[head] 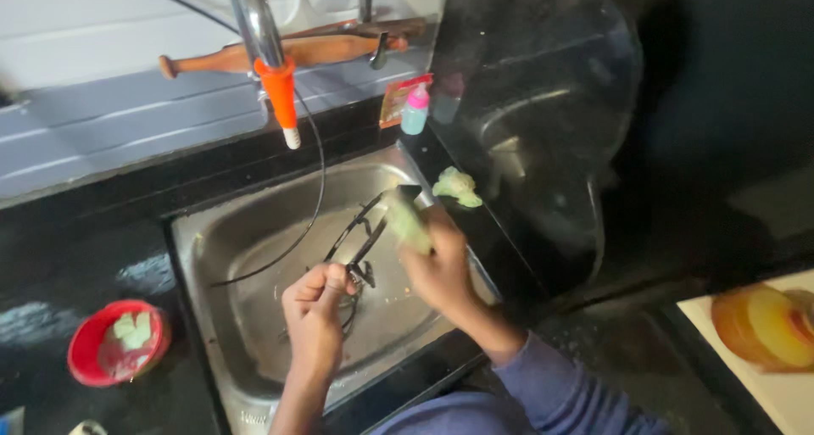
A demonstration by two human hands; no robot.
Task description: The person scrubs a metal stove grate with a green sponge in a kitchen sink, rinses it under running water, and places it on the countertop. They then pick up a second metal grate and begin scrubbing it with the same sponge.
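- Black wire, bent into a thin metal rack (363, 240), is what your two hands hold over the stainless steel sink basin (254, 257).
- Your left hand (315, 309) is closed in a fist around the lower end of the rack, fingers curled tight.
- Your right hand (441, 270) is clamped on a pale green scrubbing sponge (407, 221) and presses it against the upper part of the rack; the two hands are a little apart, with the rack between them.
- Just past your right hand, a crumpled light green cloth (458, 186) lies on the black stone table (543, 130) at the sink's edge.
- Above the basin hangs a chrome tap with an orange nozzle (278, 87).
- Behind the tap, a brown wooden rolling pin (280, 53) rests on the pale tiled ledge (127, 121).
- Near the sink's far corner stands a small turquoise bottle with a pink cap (415, 108).
- To your left, well apart from the hands, a round red plastic bowl (114, 342) holding pale green pieces sits on the wet table.
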